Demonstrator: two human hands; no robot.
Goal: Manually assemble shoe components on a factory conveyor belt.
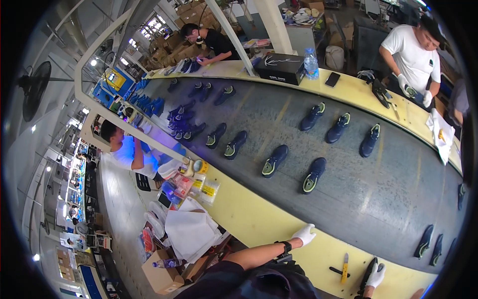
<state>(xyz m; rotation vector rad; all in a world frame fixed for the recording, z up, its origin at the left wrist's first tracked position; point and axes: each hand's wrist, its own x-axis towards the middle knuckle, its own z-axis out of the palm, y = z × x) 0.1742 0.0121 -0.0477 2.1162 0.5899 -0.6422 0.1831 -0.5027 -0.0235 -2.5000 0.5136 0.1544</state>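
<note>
I have the white-gloved right hand (377, 275) closed on a dark shoe (367, 274)
The shoe is just left of that hand, over the yellow worktop (264, 204), and a slim yellow tool (344, 269) lies just left of the shoe. Farther left, my white-gloved left hand (303, 234) rests near the worktop's conveyor-side edge; whether its fingers are wide or narrow I cannot tell. Ahead of both hands, a grey conveyor (371, 184) carries navy shoes (314, 175); across it, a person in a white shirt (414, 57) stands beyond another yellow ledge (356, 92)

Downward head-worn fisheye view
</note>
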